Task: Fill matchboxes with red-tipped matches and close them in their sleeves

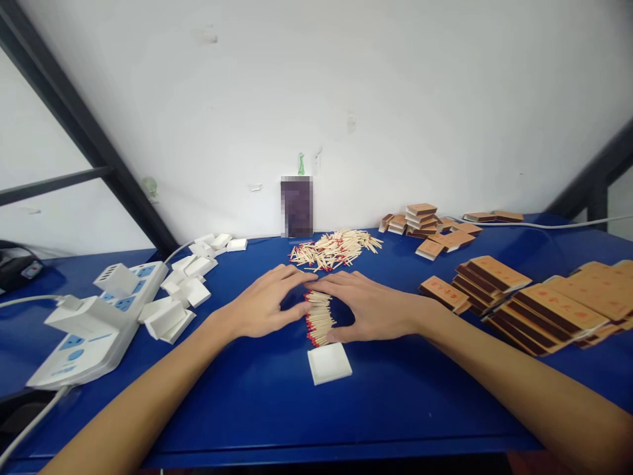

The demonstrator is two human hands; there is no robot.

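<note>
Your left hand (267, 302), and right hand (373, 307), fingers parted, frame the matches (320, 318), whose twelve-o'clock edge is hard to make out

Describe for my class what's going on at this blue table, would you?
A person's left hand and right hand are curved around a row of matches, red heads mostly toward the left. A white tray lies nearer the person. Beyond the hands is a loose heap of matches. More white trays lie left, matchbox sleeves right.
</note>
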